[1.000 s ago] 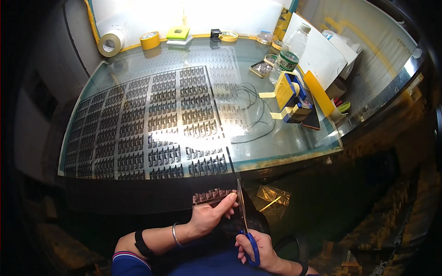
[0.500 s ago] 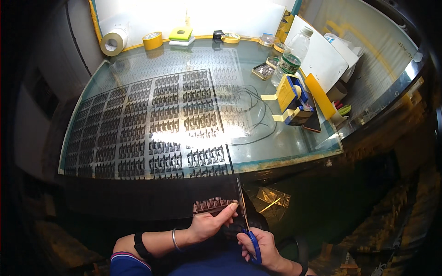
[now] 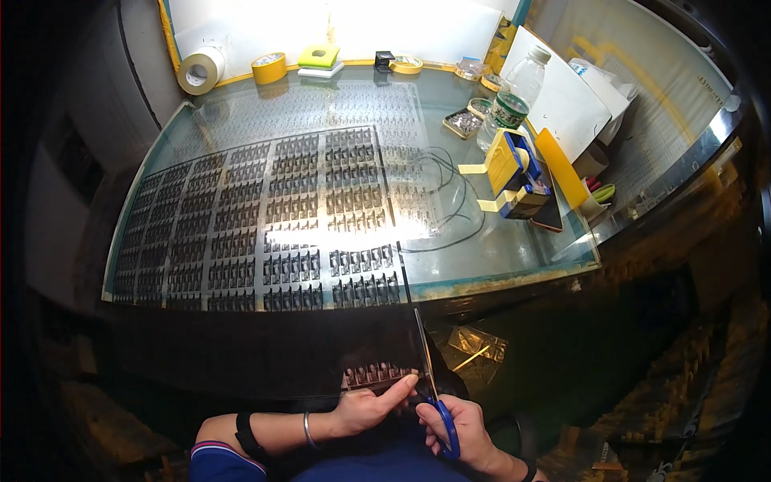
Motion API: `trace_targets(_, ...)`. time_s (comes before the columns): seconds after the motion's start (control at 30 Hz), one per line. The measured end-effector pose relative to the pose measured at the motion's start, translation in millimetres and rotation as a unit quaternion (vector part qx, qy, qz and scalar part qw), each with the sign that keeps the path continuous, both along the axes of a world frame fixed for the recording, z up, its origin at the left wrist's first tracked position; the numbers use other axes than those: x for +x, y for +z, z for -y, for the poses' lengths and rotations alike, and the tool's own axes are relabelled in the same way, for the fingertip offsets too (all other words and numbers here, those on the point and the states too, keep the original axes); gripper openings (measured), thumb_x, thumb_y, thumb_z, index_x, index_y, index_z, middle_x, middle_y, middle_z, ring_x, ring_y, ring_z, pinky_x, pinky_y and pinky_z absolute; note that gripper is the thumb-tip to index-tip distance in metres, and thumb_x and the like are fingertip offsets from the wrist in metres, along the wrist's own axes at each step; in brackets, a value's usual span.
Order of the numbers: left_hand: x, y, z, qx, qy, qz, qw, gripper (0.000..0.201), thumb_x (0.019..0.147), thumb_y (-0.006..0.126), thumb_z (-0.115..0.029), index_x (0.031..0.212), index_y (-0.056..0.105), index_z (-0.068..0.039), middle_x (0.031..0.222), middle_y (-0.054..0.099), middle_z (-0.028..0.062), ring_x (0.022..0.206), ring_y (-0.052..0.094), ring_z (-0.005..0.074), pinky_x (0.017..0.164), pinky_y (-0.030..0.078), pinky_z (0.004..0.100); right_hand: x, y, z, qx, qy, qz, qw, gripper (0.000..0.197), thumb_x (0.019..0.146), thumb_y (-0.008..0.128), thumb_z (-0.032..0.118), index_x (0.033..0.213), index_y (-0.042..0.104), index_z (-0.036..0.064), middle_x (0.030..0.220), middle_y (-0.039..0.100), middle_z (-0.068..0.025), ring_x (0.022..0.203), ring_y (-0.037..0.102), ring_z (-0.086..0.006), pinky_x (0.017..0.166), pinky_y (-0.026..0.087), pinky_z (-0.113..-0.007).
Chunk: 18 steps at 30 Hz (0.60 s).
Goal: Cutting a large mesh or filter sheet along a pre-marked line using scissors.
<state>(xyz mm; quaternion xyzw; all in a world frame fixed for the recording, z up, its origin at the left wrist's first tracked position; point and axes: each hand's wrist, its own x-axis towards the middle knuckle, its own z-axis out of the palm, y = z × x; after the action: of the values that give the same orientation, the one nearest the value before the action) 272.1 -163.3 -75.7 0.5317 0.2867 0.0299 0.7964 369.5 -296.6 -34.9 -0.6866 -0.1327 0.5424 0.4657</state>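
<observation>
Held the printed film [image 3: 241, 217] across and off the near edge of the glass table [image 3: 514, 249], presumably to bring it within cutting reach; pinched its overhanging end between closed thumb and fingers of the left hand [image 3: 369, 408], in front of the table, likely for tension; curled the right hand [image 3: 459, 427] tightly around blue-handled scissors [image 3: 451, 434], pointed toward the table

Workshop, glass-topped bench [image 3: 514, 249], patterned film sheet [image 3: 291, 191], tape dispenser [image 3: 506, 167], tape rolls [image 3: 269, 69]
</observation>
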Motion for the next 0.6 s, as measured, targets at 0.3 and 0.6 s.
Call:
trace_targets(0.3,-7,-8,14,0.021,-0.007,0.017,1.000,0.022,0.090,0.051,-0.023,0.084,0.062,-0.005,0.066,0.056,-0.0030,0.058,0.050,0.0046,0.052,0.040,0.0187,3,0,-2,-0.001,-0.008,-0.003,1.000,0.024,0.086,0.057,0.023,0.077,0.055,0.0010,0.059,0.054,-0.0023,0.048,0.052,-0.0067,0.042,0.042,-0.019)
trace_targets(0.6,-15,-25,21,-0.016,-0.056,0.044,0.997,0.022,0.092,0.046,-0.022,0.090,0.060,-0.004,0.073,0.057,-0.0025,0.065,0.051,0.0055,0.058,0.042,0.0194,2,-4,-4,0.050,-0.049,-0.052,0.996,0.024,0.087,0.055,0.023,0.079,0.055,0.0006,0.059,0.053,-0.0024,0.048,0.052,-0.0069,0.042,0.043,-0.019)
